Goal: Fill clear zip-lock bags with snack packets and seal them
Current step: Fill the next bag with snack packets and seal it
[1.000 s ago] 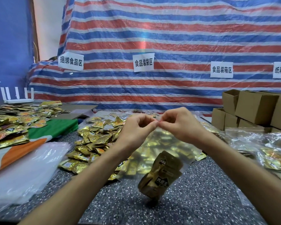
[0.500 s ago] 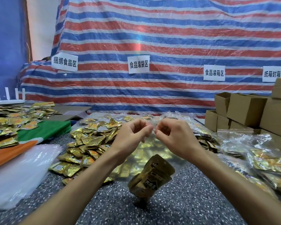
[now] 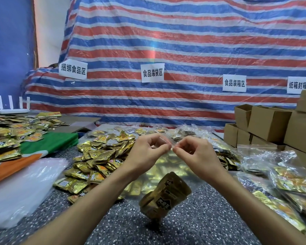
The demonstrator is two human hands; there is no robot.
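I hold a clear zip-lock bag (image 3: pixel 168 167) up over the speckled table (image 3: pixel 201 223). My left hand (image 3: pixel 145 154) and my right hand (image 3: pixel 196 154) pinch its top edge side by side, fingertips almost touching. A bunch of gold snack packets (image 3: pixel 164 197) hangs in the bottom of the bag, tilted. A heap of loose gold packets (image 3: pixel 99 156) lies on the table behind and left of my left forearm.
Filled clear bags (image 3: pixel 281 181) pile up at the right. Empty plastic bags (image 3: pixel 23 188) lie at the left, beside a green and orange cloth (image 3: pixel 48 144) and more packets (image 3: pixel 11 131). Cardboard boxes (image 3: pixel 270 124) stand at the back right. A striped tarp (image 3: pixel 184 50) hangs behind.
My hands stay pinched on the bag's top edge, and the bag with its packets hangs the same way. The camera has swung slightly, shifting the scene in view.
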